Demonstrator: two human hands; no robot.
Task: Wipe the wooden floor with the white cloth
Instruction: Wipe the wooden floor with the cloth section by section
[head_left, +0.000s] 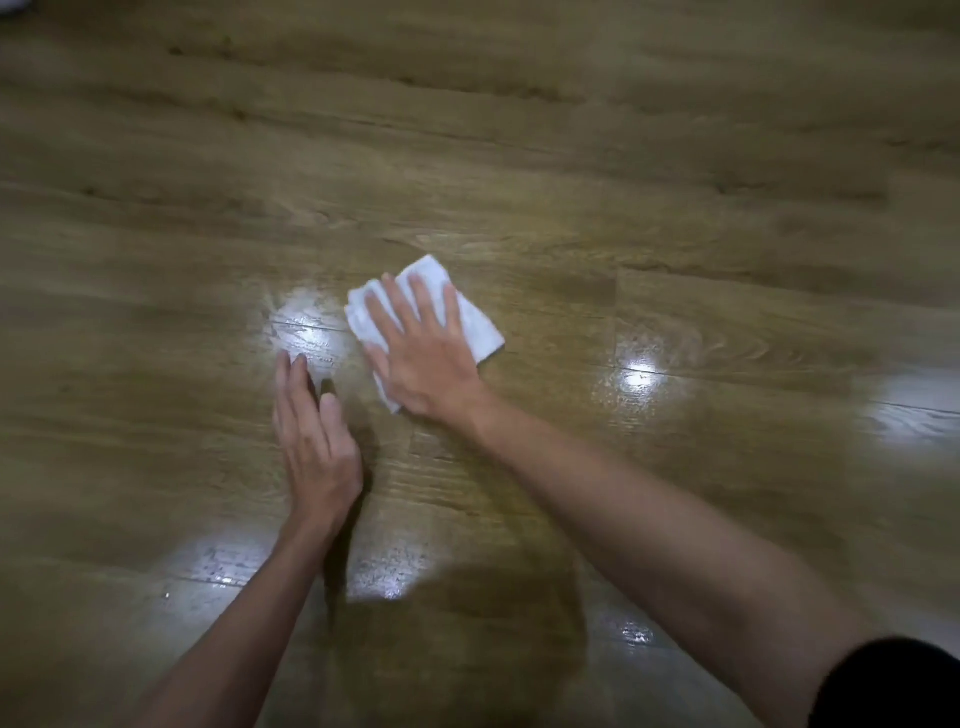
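fingers (415, 306): right hand (423, 358) flat on white cloth (480, 327) | left hand (314, 436) straight on wooden floor (519, 156)

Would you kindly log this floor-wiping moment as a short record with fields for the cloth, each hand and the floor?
cloth: white cloth, folded, lying flat on the floor
right hand: right hand pressed flat on the cloth, fingers straight and spread
left hand: left hand beside the cloth, fingers straight, holding nothing
floor: wooden floor, glossy, with bright light reflections
other: dark sleeve at lower right
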